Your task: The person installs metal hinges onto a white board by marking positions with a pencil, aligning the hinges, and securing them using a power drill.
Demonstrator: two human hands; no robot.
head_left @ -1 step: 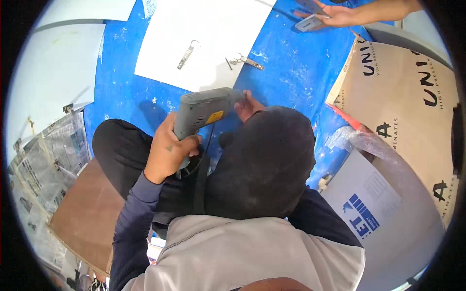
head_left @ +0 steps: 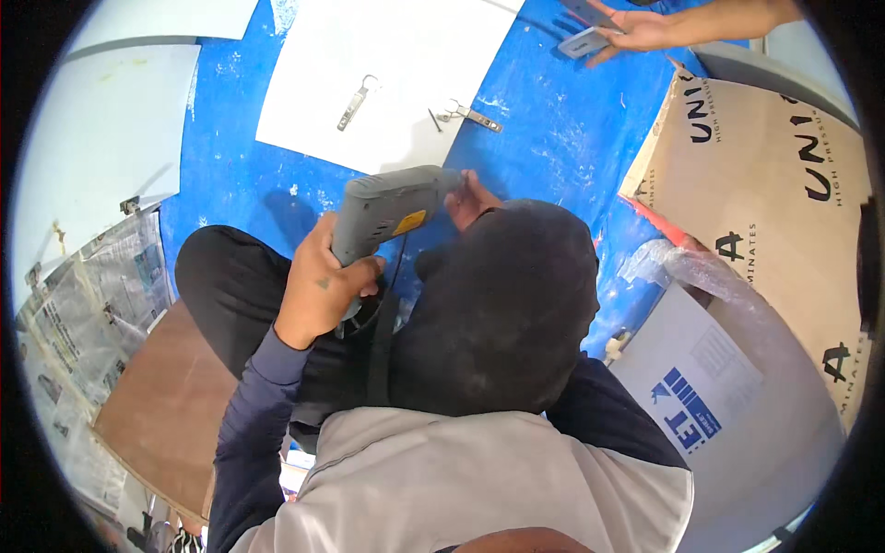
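Note:
In my left hand [head_left: 323,281] is the handle of a grey power drill [head_left: 392,207] with a yellow label on its side. The fingers wrap round the grip, and the drill points right above my crossed legs. At its front end my right hand [head_left: 472,198] has its fingertips against the nose. My black-trousered right knee [head_left: 516,304] partly hides this hand, and what the fingers pinch is unclear. Beyond the drill lies a white board [head_left: 387,55]. On it rests a small metal hinge [head_left: 353,106]; another hinge [head_left: 475,117] and a thin dark pin [head_left: 434,121] lie near its right edge.
A co-worker's hand [head_left: 645,30] holds flat grey plates [head_left: 584,41] at top right. The surface is blue [head_left: 562,120]. Brown printed packing sheet [head_left: 756,157] and a wrapped grey panel [head_left: 765,442] stand right; pale panels [head_left: 120,120] and a brown board [head_left: 166,396] flank my left.
The co-worker's fingers and plates have shifted slightly. My hands and the drill are practically still.

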